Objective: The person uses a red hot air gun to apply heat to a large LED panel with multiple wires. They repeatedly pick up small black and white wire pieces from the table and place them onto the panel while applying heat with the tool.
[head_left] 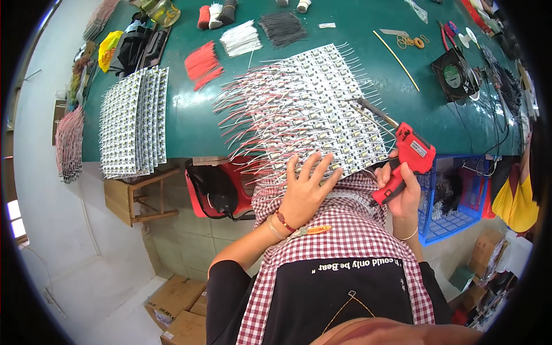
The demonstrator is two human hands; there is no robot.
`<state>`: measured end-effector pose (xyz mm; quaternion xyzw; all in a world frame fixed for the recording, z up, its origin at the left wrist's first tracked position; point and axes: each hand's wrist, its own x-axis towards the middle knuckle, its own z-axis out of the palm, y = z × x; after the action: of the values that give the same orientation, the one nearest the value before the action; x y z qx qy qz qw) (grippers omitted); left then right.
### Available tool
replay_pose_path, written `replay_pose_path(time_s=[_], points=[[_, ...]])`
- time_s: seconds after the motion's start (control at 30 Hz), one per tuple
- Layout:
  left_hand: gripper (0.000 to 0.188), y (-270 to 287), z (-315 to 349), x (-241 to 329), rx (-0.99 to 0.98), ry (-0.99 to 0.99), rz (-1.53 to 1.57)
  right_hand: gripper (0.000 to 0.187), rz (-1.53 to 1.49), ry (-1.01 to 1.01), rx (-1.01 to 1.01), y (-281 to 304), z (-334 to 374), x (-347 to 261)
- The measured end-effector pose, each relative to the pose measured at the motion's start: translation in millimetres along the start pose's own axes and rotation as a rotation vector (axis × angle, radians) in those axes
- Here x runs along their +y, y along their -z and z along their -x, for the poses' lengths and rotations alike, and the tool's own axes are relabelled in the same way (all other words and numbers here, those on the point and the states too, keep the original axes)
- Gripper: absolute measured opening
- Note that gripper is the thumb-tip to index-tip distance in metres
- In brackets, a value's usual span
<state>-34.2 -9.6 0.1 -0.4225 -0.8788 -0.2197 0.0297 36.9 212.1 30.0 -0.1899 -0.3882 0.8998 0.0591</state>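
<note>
A large white panel of small circuit boards [329, 75] lies on the green table, with many red and white wires [259, 109] sticking out over its left side and short wires along its right edge. My left hand [309, 190] rests on the panel's near edge and the wires there, fingers spread, holding nothing. My right hand [402, 190] is wrapped round the handle of a red soldering gun [415, 152]. The gun's dark metal tip points up and left over the right part of the panel; whether it touches a board I cannot tell.
Red wires [203, 65], white wires [240, 39] and black wires [283, 30] lie in piles beyond the panel. A stack of similar panels [132, 123] stands at left. A black fan [454, 75] and a thin yellow stick [397, 60] are at right. Below sits a blue crate [445, 230].
</note>
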Motion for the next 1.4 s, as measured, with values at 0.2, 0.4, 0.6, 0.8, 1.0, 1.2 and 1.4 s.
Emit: replay_pose_path(time_s=[0.2, 0.4, 0.6, 0.8, 1.0, 1.2, 1.4], points=[[0.037, -8, 1, 5, 0.048, 0.051, -0.009, 0.029, 0.008, 0.018, 0.064, 7, -8, -12], [0.033, 25, -23, 3, 0.151, 0.141, 0.074, 0.035, -0.056, 0.015, -0.089, 8, 1, -5], [0.009, 49, -107, -165, 0.371, 0.331, -0.204, 0.031, 0.026, -0.066, -0.029, 6, -11, -1], [0.021, 29, -172, -245, -0.007, 0.585, -0.087, 0.031, -0.002, -0.079, 0.003, 10, -12, -7], [0.018, 18, -178, -270, -0.061, 0.400, -0.372, 0.030, -0.050, -0.098, 0.010, 8, -16, -17], [0.010, 36, -169, -277, 0.174, 0.264, -0.305, 0.029, -0.108, -0.024, 0.131, -1, -18, -2], [0.015, 81, -101, -301, 0.171, 0.379, -0.309, 0.036, -0.128, -0.013, -0.014, 3, -13, -11]])
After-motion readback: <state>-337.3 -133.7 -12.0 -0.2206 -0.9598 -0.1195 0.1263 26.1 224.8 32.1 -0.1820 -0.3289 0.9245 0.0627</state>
